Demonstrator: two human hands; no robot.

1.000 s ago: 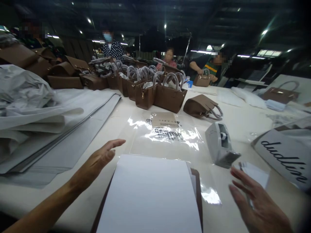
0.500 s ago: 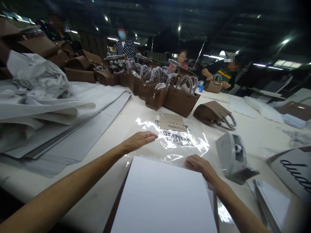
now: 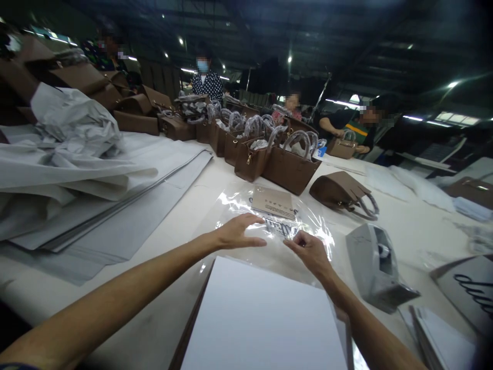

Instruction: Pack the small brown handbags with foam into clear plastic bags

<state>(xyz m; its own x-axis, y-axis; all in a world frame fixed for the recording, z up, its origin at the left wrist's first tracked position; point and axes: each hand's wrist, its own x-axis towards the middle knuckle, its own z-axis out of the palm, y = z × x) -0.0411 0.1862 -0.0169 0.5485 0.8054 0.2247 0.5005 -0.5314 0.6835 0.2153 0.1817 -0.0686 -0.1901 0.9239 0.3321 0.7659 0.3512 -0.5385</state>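
Observation:
A clear plastic bag [image 3: 231, 203] with dark lettering and a tan card [image 3: 272, 202] inside lies flat on the white table [image 3: 181, 221]. My left hand [image 3: 235, 233] rests on the bag's near left part, fingers stretched and slightly spread. My right hand [image 3: 307, 248] is on the bag just to its right, fingertips pinched at the film. Close to me lies a white sheet [image 3: 265, 318] over a brown board.
A grey tape dispenser [image 3: 375, 267] stands right of my hands. A row of brown handbags [image 3: 285, 164] with wrapped handles runs across the table, one lying on its side [image 3: 341, 190]. Stacked grey paper [image 3: 77, 190] fills the left. Several people work at the far side.
Both hands have moved forward from beside the white sheet onto the plastic bag. My right hand swung in from the right and now pinches the film.

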